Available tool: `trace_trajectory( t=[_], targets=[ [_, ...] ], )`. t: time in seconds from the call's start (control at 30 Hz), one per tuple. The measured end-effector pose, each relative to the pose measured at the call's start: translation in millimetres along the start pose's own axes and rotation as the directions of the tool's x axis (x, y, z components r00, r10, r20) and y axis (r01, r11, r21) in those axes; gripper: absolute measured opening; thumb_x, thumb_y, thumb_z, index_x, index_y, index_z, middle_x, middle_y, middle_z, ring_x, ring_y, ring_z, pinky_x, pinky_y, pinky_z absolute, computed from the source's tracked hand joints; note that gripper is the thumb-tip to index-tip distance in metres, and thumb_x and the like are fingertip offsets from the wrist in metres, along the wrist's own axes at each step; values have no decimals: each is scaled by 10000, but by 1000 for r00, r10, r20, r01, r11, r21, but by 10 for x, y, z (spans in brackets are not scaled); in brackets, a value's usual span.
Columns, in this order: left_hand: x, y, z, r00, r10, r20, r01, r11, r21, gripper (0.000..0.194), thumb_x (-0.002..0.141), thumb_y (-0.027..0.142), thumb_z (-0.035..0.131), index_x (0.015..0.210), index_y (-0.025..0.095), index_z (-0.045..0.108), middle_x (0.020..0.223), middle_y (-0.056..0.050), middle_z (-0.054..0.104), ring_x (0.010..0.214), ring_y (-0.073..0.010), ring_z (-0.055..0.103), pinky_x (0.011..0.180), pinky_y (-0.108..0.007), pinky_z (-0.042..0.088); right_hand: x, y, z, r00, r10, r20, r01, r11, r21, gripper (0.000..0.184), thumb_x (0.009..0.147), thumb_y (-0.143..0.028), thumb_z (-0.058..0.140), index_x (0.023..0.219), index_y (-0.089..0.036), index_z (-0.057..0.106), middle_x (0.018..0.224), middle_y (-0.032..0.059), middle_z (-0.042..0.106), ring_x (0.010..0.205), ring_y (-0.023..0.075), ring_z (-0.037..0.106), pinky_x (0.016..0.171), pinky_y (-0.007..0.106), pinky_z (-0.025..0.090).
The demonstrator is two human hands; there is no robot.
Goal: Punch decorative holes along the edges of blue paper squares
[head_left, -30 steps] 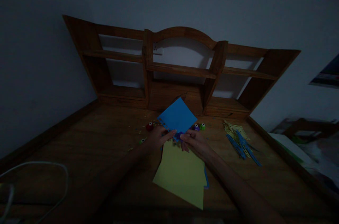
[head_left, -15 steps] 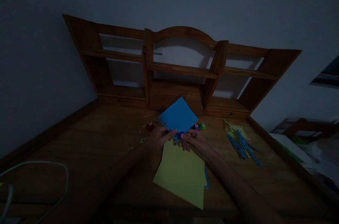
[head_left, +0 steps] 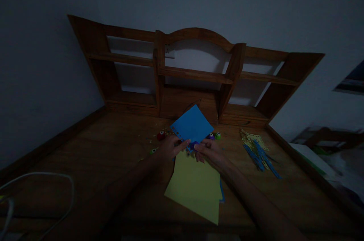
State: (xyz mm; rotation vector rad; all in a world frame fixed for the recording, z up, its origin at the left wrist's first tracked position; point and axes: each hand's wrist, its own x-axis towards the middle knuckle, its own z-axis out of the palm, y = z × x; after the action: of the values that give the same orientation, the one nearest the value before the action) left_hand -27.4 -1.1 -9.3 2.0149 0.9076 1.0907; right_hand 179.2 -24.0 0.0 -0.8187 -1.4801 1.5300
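Note:
A sheet of blue paper (head_left: 193, 122) is held up tilted above the desk, with a row of punched holes along its lower left edge. My left hand (head_left: 172, 147) pinches the sheet by its lower edge. At the bottom corner, my right hand (head_left: 209, 150) grips a small purple craft punch (head_left: 194, 145), which sits against the paper. Stacked yellow paper (head_left: 196, 188) lies below both hands, with a blue edge showing from under it. Near my left hand stand a red punch (head_left: 161, 135) and a green punch (head_left: 153, 151).
Another purple punch (head_left: 211, 136) and a second green punch (head_left: 217, 135) stand beyond my right hand. Punched yellow and blue strips (head_left: 259, 153) lie in a pile at the right. Tiny paper bits dot the desk. A wooden shelf (head_left: 196, 75) rises behind; a white cable (head_left: 57, 174) loops at left.
Almost nothing differs. The blue sheet has shifted very slightly to the right, and both hands keep their hold.

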Motion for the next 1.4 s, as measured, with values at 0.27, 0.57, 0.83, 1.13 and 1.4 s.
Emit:
trace_trajectory(
  t=[0.27, 0.57, 0.83, 1.13, 1.4],
  targets=[
    [-9, 27, 16, 998, -5, -58, 5, 1000, 9, 380, 905, 438, 545, 655, 153, 576, 622, -20, 583, 605, -148, 537, 553, -238, 411, -17, -60, 35, 1000, 4, 4, -4, 1000, -4, 307, 786, -420, 748, 776, -136, 633, 573, 19, 659, 422, 101, 533, 387, 210, 346],
    [-15, 103, -31, 1000, 11, -7, -11, 1000, 19, 350, 915, 415, 531, 697, 151, 599, 657, -22, 613, 638, -157, 555, 584, -247, 418, -17, -75, 40, 1000, -1, 9, 1, 1000, -26, 326, 781, -440, 744, 724, -140, 627, 548, 15, 646, 410, 98, 521, 384, 211, 340],
    [-14, 89, -19, 1000, -12, -7, 13, 1000, 13, 376, 916, 431, 529, 662, 156, 567, 614, -9, 580, 595, -144, 546, 565, -241, 411, -23, -93, 35, 1000, 0, -4, 0, 1000, -26, 333, 784, -433, 743, 669, -148, 615, 536, 16, 639, 411, 96, 513, 401, 217, 338],
    [-16, 89, -18, 1000, -14, -9, 14, 999, 30, 361, 914, 425, 532, 676, 157, 577, 626, -11, 591, 603, -147, 556, 572, -241, 410, -17, -68, 29, 1000, -6, 5, 6, 1000, -16, 316, 781, -433, 747, 743, -142, 628, 552, 13, 646, 416, 99, 521, 391, 215, 346],
    [-14, 98, -30, 1000, 13, -7, -13, 1000, 27, 357, 915, 412, 538, 672, 155, 585, 629, -13, 594, 607, -147, 551, 575, -243, 412, -29, -81, 46, 1000, 4, -2, -4, 999, -35, 316, 783, -443, 739, 789, -143, 638, 562, 7, 641, 420, 97, 513, 399, 219, 338]
  ],
)
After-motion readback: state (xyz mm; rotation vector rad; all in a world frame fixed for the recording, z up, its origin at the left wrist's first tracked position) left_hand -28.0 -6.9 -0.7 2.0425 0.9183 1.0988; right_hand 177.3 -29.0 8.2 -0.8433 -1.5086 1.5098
